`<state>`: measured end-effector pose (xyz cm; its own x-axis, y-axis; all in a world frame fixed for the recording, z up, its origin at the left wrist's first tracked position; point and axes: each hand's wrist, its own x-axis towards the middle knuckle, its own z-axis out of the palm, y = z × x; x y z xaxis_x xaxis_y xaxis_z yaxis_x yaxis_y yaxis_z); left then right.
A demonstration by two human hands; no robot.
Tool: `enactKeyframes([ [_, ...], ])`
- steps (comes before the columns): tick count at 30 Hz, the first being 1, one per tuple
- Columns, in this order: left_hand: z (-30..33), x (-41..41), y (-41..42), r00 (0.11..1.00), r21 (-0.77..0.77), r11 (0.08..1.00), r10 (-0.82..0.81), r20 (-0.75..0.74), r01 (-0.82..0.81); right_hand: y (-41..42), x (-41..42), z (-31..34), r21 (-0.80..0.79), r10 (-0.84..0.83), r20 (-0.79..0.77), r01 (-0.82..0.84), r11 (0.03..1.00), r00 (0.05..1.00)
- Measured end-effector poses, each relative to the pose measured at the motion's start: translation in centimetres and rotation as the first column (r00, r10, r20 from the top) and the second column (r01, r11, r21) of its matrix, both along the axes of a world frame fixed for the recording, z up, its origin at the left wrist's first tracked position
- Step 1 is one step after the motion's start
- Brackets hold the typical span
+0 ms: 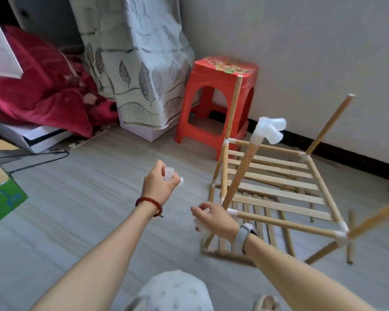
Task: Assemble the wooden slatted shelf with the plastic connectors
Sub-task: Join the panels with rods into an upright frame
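The partly built wooden shelf frame (279, 185) stands on the floor at the right, its slatted tier joined at the corners by white plastic connectors. Several dowel posts rise from it. One post carries a white connector (268, 130) on its top end. My left hand (158, 184), with a red bead bracelet on the wrist, grips a translucent white connector (169, 172) above the floor. My right hand (213, 218), with a watch on the wrist, holds another white connector (199, 225) beside the frame's near left corner. More loose slats (263, 218) lie under the frame.
A red plastic stool (213, 90) stands against the wall behind the frame. A leaf-patterned cloth (135, 63) drapes over a box at the back. A red blanket (36, 86) and a green carton (2, 198) lie at the left. A black cable (43, 159) crosses the grey floor.
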<state>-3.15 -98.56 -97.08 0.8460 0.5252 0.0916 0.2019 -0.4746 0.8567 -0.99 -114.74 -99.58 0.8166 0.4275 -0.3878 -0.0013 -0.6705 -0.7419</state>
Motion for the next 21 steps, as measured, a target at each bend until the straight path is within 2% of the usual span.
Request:
enactKeyframes([
  [3, 3.7, -0.5, -2.1, 0.999, 0.032, 0.999, -0.011, 0.046, 0.009, -2.5, -0.4, 3.4, -0.043, -0.024, 0.166, 0.032, 0.999, 0.986],
  [6, 6.2, -0.8, -3.7, 0.998, 0.063, 0.997, -0.047, 0.050, 0.044, -4.9, -0.7, 4.8, -0.090, -0.092, 0.258, 0.119, 0.989, 0.962],
  [10, 7.8, -1.5, -5.4, 0.996, 0.066, 0.997, -0.053, 0.067, 0.048, -6.9, -1.4, 5.8, -0.017, -0.235, 0.373, 0.260, 0.965, 0.898],
  [14, 7.2, -2.1, -6.4, 0.996, 0.017, 1.000, -0.004, 0.091, 0.003, -5.4, -0.2, 6.2, -0.041, -0.197, 0.474, 0.245, 0.969, 0.858],
  [17, 6.8, -2.1, -6.1, 0.999, 0.071, 0.997, -0.005, 0.040, 0.002, -4.6, 1.2, 6.3, -0.034, -0.235, 0.459, 0.281, 0.959, 0.857],
  [21, 6.6, -1.4, -6.4, 1.000, 0.102, 0.995, -0.013, 0.003, 0.012, -6.6, 0.2, 6.7, -0.112, -0.132, 0.529, 0.223, 0.968, 0.838],
])
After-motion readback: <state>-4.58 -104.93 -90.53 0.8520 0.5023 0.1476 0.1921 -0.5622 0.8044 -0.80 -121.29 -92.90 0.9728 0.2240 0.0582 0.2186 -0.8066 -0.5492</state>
